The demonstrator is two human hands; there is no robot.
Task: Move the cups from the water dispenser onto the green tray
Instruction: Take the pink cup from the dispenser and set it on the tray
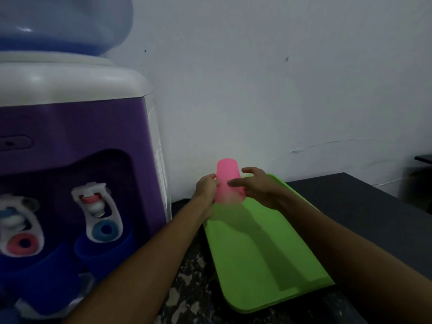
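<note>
From the head view, you are working over the far end of the flat lime-green plastic tray (264, 253), which is lying on a dark speckled counter (187, 281) with its left long edge running close beside the purple-and-white water dispenser (77, 141); most of the tray's surface nearer to you is lying bare, and the black tabletop (364, 206) to its right is offering more open room. Your left hand (205, 187) is pinching the side of the upside-down translucent pink plastic cup (229, 181), while your right hand (259, 185) is reaching in with fingers spread, one fingertip touching the cup's wall, not closed around it. The cup is sitting at the tray's far left corner; whether its rim is resting on the tray you cannot tell, as blur is smearing it. Two dark blue cups (102, 251) are standing under the dispenser's taps, their lower parts lost in shadow. The blue water bottle (63, 22) is being cut off by the frame's top edge
</note>
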